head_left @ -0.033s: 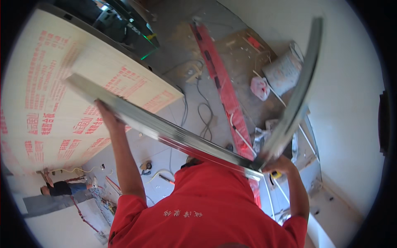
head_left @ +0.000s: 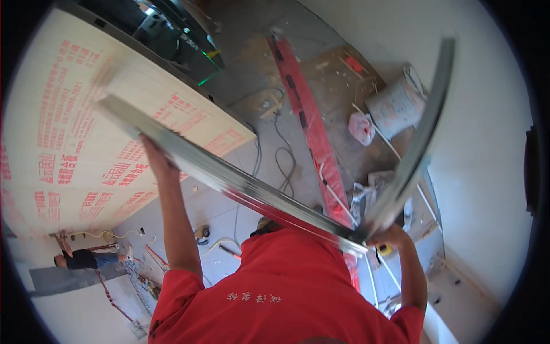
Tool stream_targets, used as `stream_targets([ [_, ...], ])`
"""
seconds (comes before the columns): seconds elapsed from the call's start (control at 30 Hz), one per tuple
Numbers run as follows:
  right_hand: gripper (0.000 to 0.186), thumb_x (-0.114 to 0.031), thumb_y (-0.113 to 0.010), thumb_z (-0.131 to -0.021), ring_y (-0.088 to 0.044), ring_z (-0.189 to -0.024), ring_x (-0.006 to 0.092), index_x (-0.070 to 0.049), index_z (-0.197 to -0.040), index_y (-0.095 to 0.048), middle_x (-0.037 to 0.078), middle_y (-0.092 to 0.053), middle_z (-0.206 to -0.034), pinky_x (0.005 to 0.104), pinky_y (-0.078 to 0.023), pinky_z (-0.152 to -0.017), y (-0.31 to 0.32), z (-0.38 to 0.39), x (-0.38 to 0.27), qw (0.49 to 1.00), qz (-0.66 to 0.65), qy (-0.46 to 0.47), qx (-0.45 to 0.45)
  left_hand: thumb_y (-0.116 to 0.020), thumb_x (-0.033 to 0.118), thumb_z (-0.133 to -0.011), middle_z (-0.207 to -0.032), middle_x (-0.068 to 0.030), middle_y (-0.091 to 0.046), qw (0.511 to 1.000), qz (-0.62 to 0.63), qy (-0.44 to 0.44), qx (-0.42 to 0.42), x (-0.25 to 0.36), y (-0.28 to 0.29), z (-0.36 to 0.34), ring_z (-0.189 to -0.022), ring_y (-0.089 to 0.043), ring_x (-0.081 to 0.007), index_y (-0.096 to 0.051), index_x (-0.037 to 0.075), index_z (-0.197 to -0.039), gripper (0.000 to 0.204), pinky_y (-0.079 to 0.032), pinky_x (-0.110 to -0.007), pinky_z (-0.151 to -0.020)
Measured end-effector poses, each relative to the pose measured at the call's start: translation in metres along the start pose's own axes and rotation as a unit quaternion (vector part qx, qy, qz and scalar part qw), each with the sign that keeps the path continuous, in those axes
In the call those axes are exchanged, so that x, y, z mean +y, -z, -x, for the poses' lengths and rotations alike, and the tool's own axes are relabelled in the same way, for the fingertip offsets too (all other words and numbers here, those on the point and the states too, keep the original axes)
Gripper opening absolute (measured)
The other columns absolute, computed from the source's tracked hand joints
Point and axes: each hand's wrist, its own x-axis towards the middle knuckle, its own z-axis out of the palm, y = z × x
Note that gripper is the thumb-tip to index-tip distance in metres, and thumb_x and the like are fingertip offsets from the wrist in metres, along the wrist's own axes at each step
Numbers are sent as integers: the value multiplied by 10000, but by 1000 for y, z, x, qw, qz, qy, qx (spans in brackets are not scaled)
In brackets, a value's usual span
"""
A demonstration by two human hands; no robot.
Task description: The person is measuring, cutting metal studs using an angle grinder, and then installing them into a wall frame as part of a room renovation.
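Note:
A long grey metal channel (head_left: 246, 184), bent or joined into a wide V, spans the space in front of me. My left hand (head_left: 158, 155) grips its left arm from below, with the fingers mostly hidden behind the metal. At the corner of the V, my right hand (head_left: 391, 236) is closed around the metal, its fingers partly covered. From there the right arm of the channel (head_left: 427, 129) rises up and outward to the right, blurred near its end.
A large printed wooden board (head_left: 74, 132) stands at left. A long red strip (head_left: 312, 126) lies on the floor, with cables (head_left: 283, 166), a bucket (head_left: 395, 106), a pink bag (head_left: 361, 128) and thin white rods nearby. Another person (head_left: 86, 260) works at far left; a wall (head_left: 481, 155) is at right.
The channel's right arm has shifted slightly right and down in the picture. My left hand has moved slightly right, and both hands keep their hold. The whole view has shifted a little.

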Motion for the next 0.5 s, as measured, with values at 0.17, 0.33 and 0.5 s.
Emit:
stream_targets([
  [0.17,468,-70,-873,-579,-644,-712,148,-43,-993,-657,31,-672,-840,292,-532,-638,19,65,24,992,-97,62,57,-449,499,-992,-1253,-71,-570,986,71,95,-114,-39,-113,9,-1112,-561,-208,-427,87,-1392,575,-461,-381,-989],
  [0.33,427,-82,-854,-595,-632,-750,134,-44,-976,-663,22,-668,-855,289,-517,-672,36,65,-13,986,-78,79,126,-469,524,-975,-1020,-8,-633,967,118,160,-156,-89,-190,-47,-936,-609,-159,-591,133,-1141,442,-509,-351,-849],
  [0.5,445,-45,-846,-646,-657,-730,151,4,-1034,-633,57,-687,-861,296,-555,-651,38,-2,-111,977,-37,84,192,-462,551,-967,-1057,-37,-636,950,179,196,-164,-150,-221,-134,-971,-616,-189,-575,138,-1169,474,-519,-383,-861],
])
